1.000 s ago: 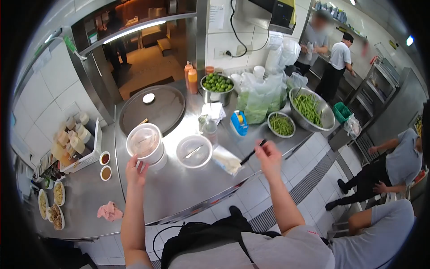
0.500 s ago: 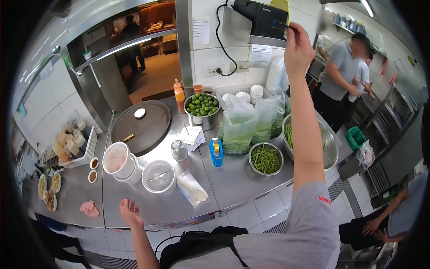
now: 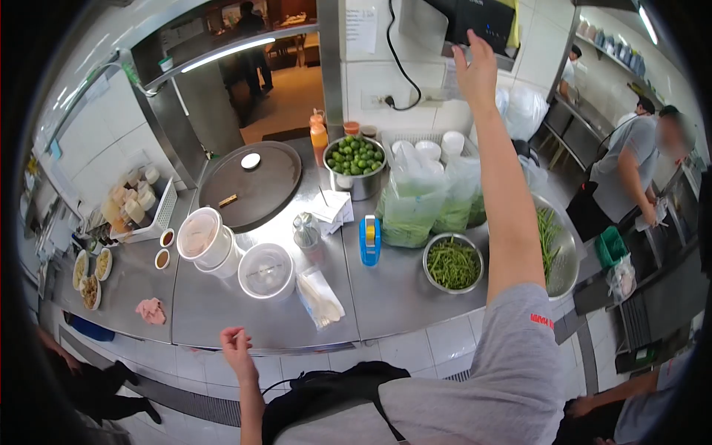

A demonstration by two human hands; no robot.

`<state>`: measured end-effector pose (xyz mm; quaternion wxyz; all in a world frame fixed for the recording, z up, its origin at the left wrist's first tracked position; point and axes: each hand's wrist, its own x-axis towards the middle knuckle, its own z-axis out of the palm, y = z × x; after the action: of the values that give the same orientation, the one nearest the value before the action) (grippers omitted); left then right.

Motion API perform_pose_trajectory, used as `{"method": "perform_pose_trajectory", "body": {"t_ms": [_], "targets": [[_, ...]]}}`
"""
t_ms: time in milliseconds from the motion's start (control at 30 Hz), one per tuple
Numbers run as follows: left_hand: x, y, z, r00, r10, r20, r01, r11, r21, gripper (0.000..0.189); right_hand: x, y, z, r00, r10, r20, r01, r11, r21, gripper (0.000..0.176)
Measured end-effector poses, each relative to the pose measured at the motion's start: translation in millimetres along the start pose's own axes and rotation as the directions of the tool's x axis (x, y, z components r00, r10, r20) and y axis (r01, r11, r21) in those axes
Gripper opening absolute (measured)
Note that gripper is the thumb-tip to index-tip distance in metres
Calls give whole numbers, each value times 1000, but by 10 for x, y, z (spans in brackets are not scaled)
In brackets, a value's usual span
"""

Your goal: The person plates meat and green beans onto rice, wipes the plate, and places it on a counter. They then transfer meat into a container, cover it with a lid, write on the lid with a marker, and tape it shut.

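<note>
My right hand [image 3: 477, 68] is raised high on a stretched arm, fingers apart and nothing in them. It overlaps the lower edge of the black printer [image 3: 475, 28] on the wall shelf, where a yellow sheet [image 3: 521, 21] shows at the printer's right side. Low at the counter's front edge, my left hand [image 3: 238, 351] hangs loosely with slightly bent fingers and holds nothing. Nearest to it on the steel counter are a lidded clear tub [image 3: 266, 271], a plastic packet with white contents [image 3: 320, 298] and a pink cloth [image 3: 151, 311].
Behind stand a round brown tray [image 3: 256, 178], a pot of green limes [image 3: 355, 157], bagged greens [image 3: 408, 211] and a blue tape dispenser [image 3: 369, 241]. A bowl of cut green beans [image 3: 453, 264] sits near my right arm. Co-workers [image 3: 623, 167] are at the right; another person's legs [image 3: 111, 386] show lower left.
My right hand's fingers have gone from pinched together at the printer's side to spread apart, now lower against the printer. My left hand's fingers have bent somewhat. The whole view has shifted.
</note>
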<state>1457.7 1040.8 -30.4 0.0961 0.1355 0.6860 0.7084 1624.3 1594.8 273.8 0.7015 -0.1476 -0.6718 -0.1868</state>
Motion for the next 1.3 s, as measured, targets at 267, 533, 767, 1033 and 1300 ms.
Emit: {"method": "perform_pose_trajectory", "body": {"t_ms": [267,533,767,1033,1300], "targets": [[-345,184,1330,510,214,833,-676,699,234,17,-1176,-597,-2407,927,370,67,-376,919,123,13],[-734,-79,2566,115,223,968,-696,713,-82,17,-3259,-856,-4272,409,812,-417,-909,401,-111,15],[-934,-441,2891,-158,183,970,-875,429,-224,44,-6480,-1495,-4443,-386,842,-377,-722,-530,-446,36],[-931,-524,2784,-111,55,992,-940,317,-123,49,-7626,-1957,-3713,-732,657,-179,-557,-729,-398,37],[-823,-535,2710,-134,37,990,-969,204,-138,53,-8176,-1690,-2933,-835,543,-87,-512,-826,-237,65]]}}
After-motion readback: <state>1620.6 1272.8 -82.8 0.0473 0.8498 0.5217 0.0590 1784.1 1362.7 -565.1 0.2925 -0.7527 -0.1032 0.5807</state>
